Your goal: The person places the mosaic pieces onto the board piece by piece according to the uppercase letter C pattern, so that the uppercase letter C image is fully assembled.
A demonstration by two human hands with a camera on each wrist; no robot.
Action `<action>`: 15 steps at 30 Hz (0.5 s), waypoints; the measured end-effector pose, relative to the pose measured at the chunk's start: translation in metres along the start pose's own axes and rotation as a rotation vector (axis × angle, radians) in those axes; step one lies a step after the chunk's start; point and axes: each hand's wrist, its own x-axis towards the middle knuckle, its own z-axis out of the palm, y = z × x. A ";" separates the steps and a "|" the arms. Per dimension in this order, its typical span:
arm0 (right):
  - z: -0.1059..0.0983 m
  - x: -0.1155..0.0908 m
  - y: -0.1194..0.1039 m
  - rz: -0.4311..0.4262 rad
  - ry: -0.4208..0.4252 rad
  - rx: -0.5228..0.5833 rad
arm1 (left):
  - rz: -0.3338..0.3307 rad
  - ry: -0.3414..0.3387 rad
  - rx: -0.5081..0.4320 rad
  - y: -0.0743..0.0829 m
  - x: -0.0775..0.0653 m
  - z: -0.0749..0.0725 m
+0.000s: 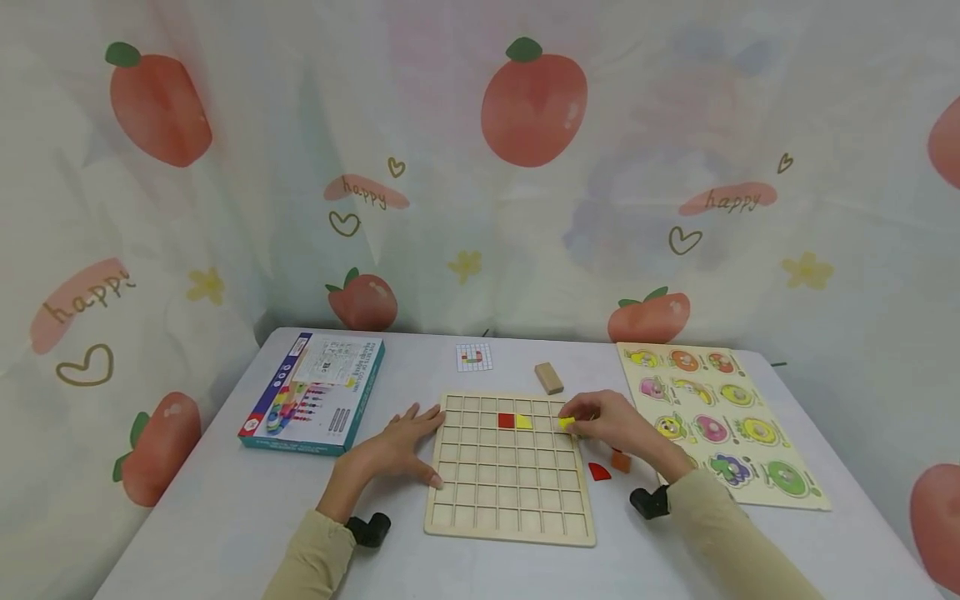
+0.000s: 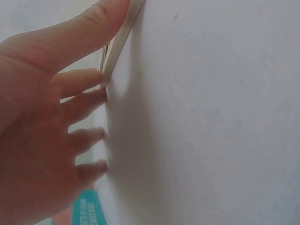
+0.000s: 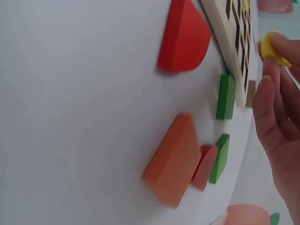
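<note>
Presently a yellow piece (image 1: 566,423) is pinched by the right hand (image 1: 611,425) over the grid board (image 1: 510,500); beside that board's left edge the left hand (image 1: 397,446) is laid flat, fingers (image 2: 86,101) straight.

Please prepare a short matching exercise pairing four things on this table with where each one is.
Things:
1. small yellow piece
2. red square tile
3. plain wooden block
4. blue cardboard box

Places:
A. lying on the table beyond the board's far edge
B. pinched in the right hand
C. seated in a cell of the wooden grid board
D. on the table left of the left hand

Pairs: 1-B, 2-C, 3-A, 4-D
</note>
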 end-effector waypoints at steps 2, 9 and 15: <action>0.002 0.004 -0.003 -0.018 -0.005 0.014 | 0.004 0.000 -0.001 -0.001 0.000 0.000; 0.008 0.016 -0.012 -0.077 -0.053 0.066 | 0.008 -0.002 -0.008 -0.001 -0.001 -0.001; 0.014 0.025 -0.019 -0.096 -0.051 0.059 | 0.021 -0.006 -0.013 -0.001 -0.001 -0.003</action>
